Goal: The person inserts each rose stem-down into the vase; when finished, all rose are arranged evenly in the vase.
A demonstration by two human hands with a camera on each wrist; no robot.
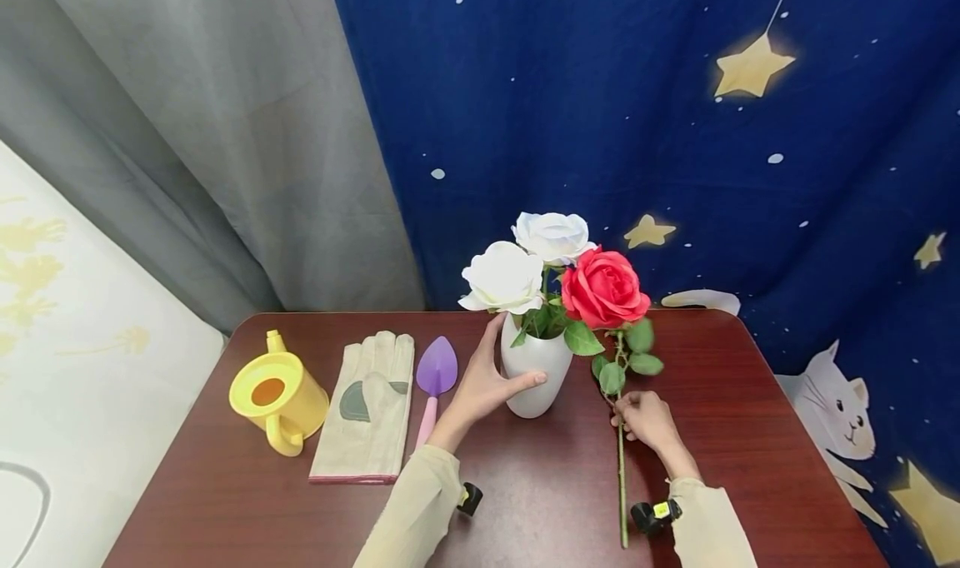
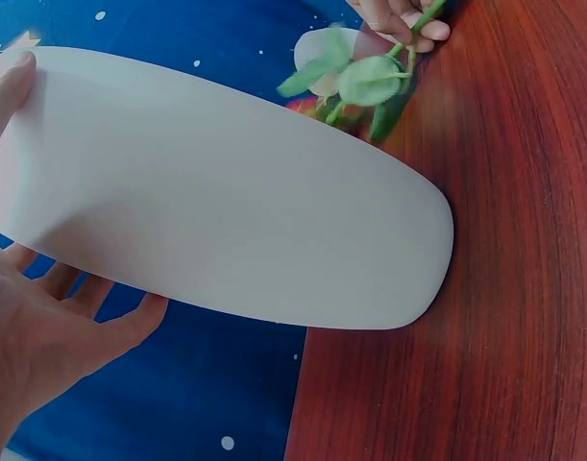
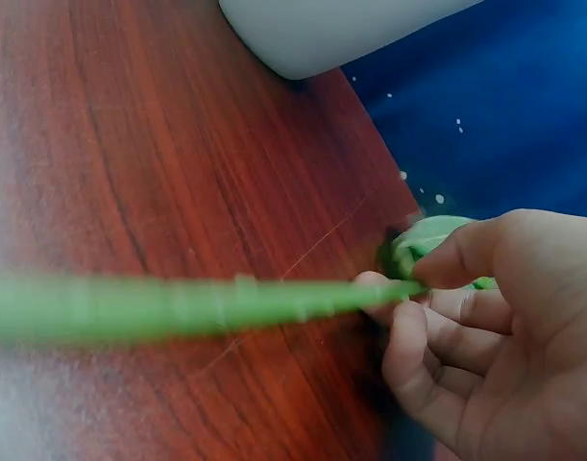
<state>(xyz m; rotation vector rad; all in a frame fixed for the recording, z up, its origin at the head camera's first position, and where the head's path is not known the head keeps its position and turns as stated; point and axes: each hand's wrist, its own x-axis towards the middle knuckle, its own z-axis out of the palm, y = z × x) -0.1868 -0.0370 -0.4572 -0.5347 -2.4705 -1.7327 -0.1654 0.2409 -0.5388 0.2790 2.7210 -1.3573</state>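
A white vase [image 1: 542, 376] stands on the table with two white roses [image 1: 504, 278] in it. My left hand [image 1: 480, 389] grips the vase from its left side, thumb across the front; the left wrist view shows fingers [image 2: 130, 327] along its wall. To the right of the vase, my right hand [image 1: 651, 422] pinches the green stem [image 1: 622, 485] of a red rose [image 1: 606, 289] between thumb and fingers. The red bloom is level with the white ones, beside the vase's mouth. In the right wrist view the stem [image 3: 178, 309] runs blurred toward the camera.
On the left of the brown table [image 1: 555, 485] are a yellow watering can [image 1: 281, 397], a pair of cream gloves [image 1: 365, 418] and a small trowel [image 1: 437, 368] with a purple blade and pink handle. Behind hang a grey curtain [image 1: 315, 135] and a blue starry curtain [image 1: 570, 93].
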